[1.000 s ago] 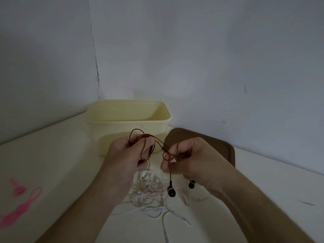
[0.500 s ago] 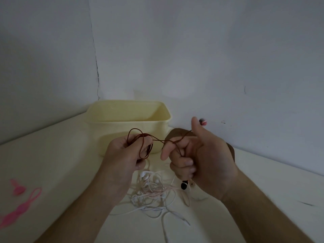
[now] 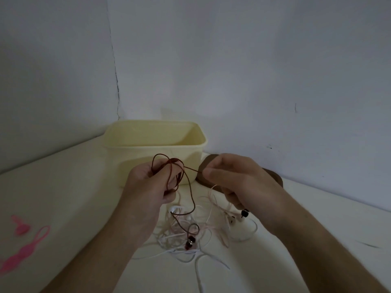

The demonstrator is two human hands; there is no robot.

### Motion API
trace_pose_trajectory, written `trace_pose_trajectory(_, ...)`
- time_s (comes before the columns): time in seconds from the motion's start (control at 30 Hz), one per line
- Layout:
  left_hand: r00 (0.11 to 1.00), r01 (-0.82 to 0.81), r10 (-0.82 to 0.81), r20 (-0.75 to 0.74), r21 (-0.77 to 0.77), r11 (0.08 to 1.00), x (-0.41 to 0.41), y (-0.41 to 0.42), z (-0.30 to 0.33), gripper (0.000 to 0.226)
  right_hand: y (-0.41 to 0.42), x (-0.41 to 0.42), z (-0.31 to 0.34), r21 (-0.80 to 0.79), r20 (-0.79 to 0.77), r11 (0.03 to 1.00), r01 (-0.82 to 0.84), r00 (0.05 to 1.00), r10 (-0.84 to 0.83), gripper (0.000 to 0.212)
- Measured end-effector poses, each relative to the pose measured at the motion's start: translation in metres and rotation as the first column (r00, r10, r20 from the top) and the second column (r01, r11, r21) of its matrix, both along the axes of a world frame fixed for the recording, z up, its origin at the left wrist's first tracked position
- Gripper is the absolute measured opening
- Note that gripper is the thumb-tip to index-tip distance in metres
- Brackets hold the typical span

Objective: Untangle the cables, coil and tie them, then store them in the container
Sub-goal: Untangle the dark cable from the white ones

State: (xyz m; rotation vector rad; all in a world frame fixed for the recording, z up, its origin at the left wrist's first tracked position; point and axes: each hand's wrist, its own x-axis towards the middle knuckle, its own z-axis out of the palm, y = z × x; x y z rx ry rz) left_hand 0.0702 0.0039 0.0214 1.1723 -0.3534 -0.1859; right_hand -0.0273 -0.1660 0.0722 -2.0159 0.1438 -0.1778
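Observation:
My left hand [image 3: 148, 187] grips a coil of dark red earphone cable [image 3: 169, 170] just in front of the pale yellow container [image 3: 152, 142]. One strand runs right to my right hand [image 3: 234, 182], which pinches it between thumb and fingers. A loose end of the red cable hangs down, and its earbud [image 3: 190, 242] lies on a tangle of white and pink cables [image 3: 179, 235] on the table. A second dark earbud [image 3: 244, 213] dangles below my right hand. The container stands open; I cannot see its bottom.
A brown lid [image 3: 273, 176] lies behind my right hand, beside the container. Pink silicone cable ties [image 3: 23, 248] lie on the white table [image 3: 63, 197] at the far left. Walls close off the back and the left.
My right hand has lowered its raised thumb and now pinches the strand. One red earbud has dropped onto the white tangle, and more cable hangs loose below my left hand.

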Motion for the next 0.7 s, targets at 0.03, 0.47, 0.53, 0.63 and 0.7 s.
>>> trace_pose_trajectory(0.03,1.000,0.000,0.000,0.007,0.011,1.000,-0.001,0.000,0.001,0.030,0.001,0.002,-0.001,-0.017,0.004,1.000,-0.014,1.000,0.014,0.018)
trace_pose_trajectory(0.47,0.976,-0.056,-0.006,0.216,0.280,0.958,-0.010,-0.001,-0.001,0.018,0.008,0.014,-0.019,0.058,-0.025,0.991,-0.123,0.992,0.125,0.019)
trace_pose_trajectory(0.53,0.980,-0.040,-0.020,0.199,0.294,0.955,-0.009,-0.001,-0.003,0.019,0.001,0.012,-0.012,0.152,-0.038,0.986,-0.063,0.997,0.069,0.031)
trace_pose_trajectory(0.63,0.986,0.023,-0.059,0.158,0.221,0.975,-0.009,0.001,-0.002,0.017,-0.005,0.007,-0.002,0.311,0.017,0.948,-0.061,0.998,0.058,0.034)
trace_pose_trajectory(0.7,0.985,0.075,-0.099,0.140,0.165,0.983,-0.006,0.002,-0.002,0.020,-0.008,0.005,0.003,0.384,0.046,0.922,-0.045,0.999,0.030,0.039)
